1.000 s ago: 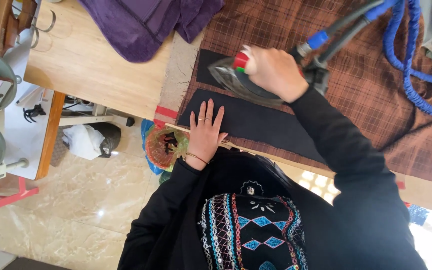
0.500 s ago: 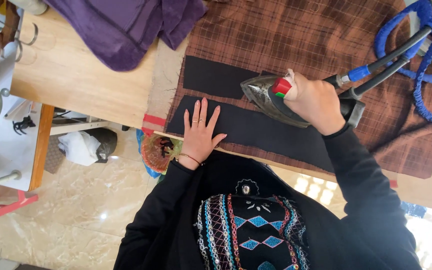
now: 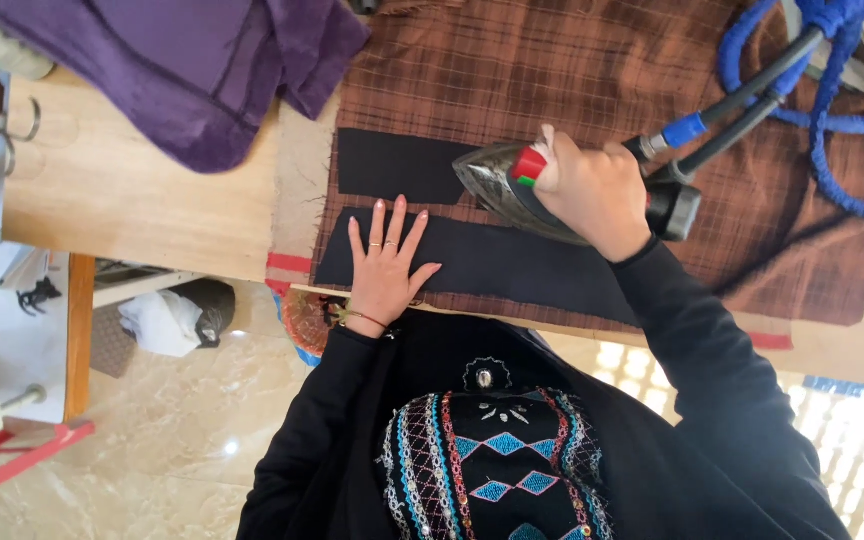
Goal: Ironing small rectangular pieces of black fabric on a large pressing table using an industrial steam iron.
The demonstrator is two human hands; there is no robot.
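From the head view I look straight down on a wooden worktop with a brown checked cloth laid over its right part as a pressing pad. Two black fabric strips lie on it: a short one farther from me and a long one along the near edge.

My left hand lies released and flat, fingers spread, palm down on the left end of the long strip, pinning it. My right hand is clenched round the handle of a steam iron, whose metal sole sits across the right end of the short strip and the gap toward the long one, nose pointing left. A dark hose with a blue fitting runs off its heel toward a coil of blue tubing at the upper right.

I judge the strips light, limp and apt to creep or wrinkle, so flat pressure with an open palm suits them better than a pinch. The iron looks heavy and rigid, its sole presumably hot, and the hose likely drags on it; the handle is the only place to hold it.

Purple cloth is heaped at the upper left, well apart from both hands.
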